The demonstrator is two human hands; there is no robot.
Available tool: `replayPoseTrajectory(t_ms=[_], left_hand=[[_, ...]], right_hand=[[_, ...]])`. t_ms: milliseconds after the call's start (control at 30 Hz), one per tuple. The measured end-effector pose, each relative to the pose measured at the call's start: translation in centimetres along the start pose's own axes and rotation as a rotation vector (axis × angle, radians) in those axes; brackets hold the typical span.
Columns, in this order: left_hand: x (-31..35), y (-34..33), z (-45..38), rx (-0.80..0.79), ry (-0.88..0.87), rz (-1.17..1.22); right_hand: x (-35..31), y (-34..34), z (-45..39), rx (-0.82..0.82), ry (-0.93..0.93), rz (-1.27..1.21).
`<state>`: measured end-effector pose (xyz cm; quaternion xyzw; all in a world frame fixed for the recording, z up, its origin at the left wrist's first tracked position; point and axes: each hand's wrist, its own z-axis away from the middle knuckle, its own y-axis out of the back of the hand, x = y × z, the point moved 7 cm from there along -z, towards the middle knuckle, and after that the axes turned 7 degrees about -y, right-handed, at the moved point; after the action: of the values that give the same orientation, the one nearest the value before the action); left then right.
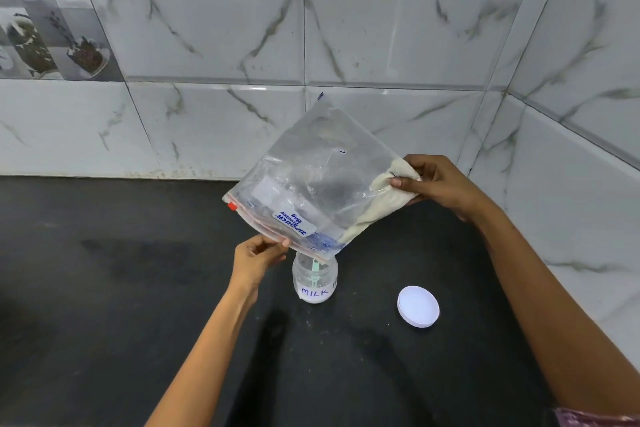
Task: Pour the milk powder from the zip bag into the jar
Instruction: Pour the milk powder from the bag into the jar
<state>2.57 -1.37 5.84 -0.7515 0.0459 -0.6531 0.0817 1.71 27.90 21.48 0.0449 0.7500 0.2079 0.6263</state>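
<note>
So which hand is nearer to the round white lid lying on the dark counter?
Right. The right hand grips the zip bag's raised corner above the lid; the left hand sits beyond the jar.

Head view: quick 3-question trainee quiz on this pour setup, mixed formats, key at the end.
1. True or false: the white lid is screwed onto the jar.
2. Which hand pinches the zip bag at its zipper edge? A) left hand B) right hand
3. Fill in: the word handwritten on the jar reads ____.

Key: 1. False, the lid lies on the black counter, right of the jar. 2. A; the right hand lifts the powder-filled corner. 3. MILK.
</note>
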Motion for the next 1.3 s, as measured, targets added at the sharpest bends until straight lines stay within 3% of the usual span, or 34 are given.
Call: replayPoseTrajectory(t_ms=[467,1300], left_hand=[[0.3,-0.7,0.5,-0.249,0.001,-0.063],[-1.1,-0.1,1.6,-0.238,0.078,-0.095]], right_hand=[[-1.3,0.0,-0.9,0.000,-0.040,0.060],[-4.2,-2.1,-1.4,0.019,0.027,0.278]])
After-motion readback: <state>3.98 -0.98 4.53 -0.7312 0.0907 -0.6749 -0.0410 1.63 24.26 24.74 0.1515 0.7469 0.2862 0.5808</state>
